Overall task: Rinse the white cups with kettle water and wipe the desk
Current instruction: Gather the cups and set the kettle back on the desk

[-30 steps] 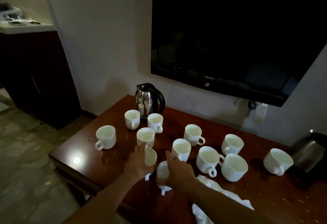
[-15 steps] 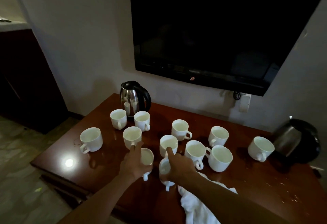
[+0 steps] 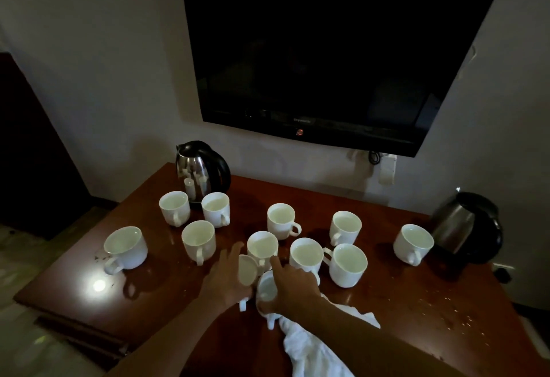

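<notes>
Left hand: the left hand [image 3: 226,280] grips a tilted cup [image 3: 247,270], fingers curled round its left side, the mouth turned toward the right; its handle pokes out below the hand.
Right hand: the right hand [image 3: 293,287] grips a second tilted cup [image 3: 267,290] from the right, forefinger stretched forward over the rim, the mouth turned left; its handle hangs at the bottom.
The two held cups: side by side at the near middle of the desk [image 3: 416,311], close together; whether they touch cannot be told.
Cloth: a crumpled white cloth [image 3: 315,350] lies on the desk under the right forearm, just beside the right-hand cup.
Upright cups: ten more white cups stand on the desk. Nearest the hands is one [image 3: 262,247] just behind the held pair, with a touching pair [image 3: 306,256] and [image 3: 348,263] to its right. Further back stand two [image 3: 282,220] and [image 3: 345,227]; one [image 3: 413,242] sits far right. On the left are one [image 3: 198,241], two by the kettle [image 3: 174,207] and [image 3: 215,208], and one [image 3: 125,247] far left.
Kettles: a steel kettle [image 3: 202,169] stands at the back left against the wall; another [image 3: 467,226] at the right edge.
Desk surface: glossy brown wood with a bright light reflection [image 3: 98,285] near left and scattered droplets [image 3: 446,311] near right.
Wall: a dark television [image 3: 327,49] hangs above.
</notes>
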Motion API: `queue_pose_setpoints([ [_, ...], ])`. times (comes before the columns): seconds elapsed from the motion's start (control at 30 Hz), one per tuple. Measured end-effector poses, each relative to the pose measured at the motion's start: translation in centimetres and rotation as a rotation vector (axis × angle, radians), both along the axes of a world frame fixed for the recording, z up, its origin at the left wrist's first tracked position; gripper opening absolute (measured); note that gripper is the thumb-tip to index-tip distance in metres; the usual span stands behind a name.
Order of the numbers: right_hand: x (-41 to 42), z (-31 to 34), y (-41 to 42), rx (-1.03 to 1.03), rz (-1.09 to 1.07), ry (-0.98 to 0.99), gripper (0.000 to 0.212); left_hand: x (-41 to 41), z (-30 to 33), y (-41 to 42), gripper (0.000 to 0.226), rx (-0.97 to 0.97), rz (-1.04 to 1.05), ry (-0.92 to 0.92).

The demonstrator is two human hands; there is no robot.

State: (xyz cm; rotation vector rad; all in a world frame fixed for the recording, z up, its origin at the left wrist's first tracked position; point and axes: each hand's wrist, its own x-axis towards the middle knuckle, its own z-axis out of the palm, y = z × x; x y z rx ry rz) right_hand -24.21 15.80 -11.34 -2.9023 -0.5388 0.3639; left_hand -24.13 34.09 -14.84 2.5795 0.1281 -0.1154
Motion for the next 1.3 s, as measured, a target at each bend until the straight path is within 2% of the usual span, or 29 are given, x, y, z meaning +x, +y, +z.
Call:
queue_pose_setpoints([
  [0.3,0.3,0.2,0.1,-0.037,0.032,0.016,0.111,-0.7,1.0,0.2,0.122,-0.014,-0.049,0.081],
  [0.5,3.5,4.4,0.4,-0.014,0.052,-0.101,0.096,1.6,4.4,2.4,0.111,-0.018,-0.032,0.081],
  [0.67,7.7,8.7,1.7,-0.019,0.023,-0.116,0.093,4.9,9.0,3.9,0.106,0.064,0.055,0.012],
  [0.8,10.6,10.6,3.1,-0.014,0.027,-0.14,0.097,7.2,11.2,5.7,0.117,0.082,0.068,-0.053],
  [0.87,11.7,11.1,3.8,-0.021,0.047,-0.156,0.095,8.2,11.7,6.4,0.114,0.081,0.063,-0.051],
  [1.1,16.0,11.7,8.5,0.006,0.038,-0.173,0.084,11.3,11.6,11.9,0.111,0.285,0.035,0.008],
  [1.23,19.3,11.6,12.4,0.089,-0.01,-0.173,0.089,16.1,13.1,17.2,0.115,0.423,-0.004,0.031],
  [1.3,21.1,11.6,14.4,0.084,-0.043,-0.157,0.086,18.9,13.7,19.4,0.115,0.438,-0.047,0.024],
])
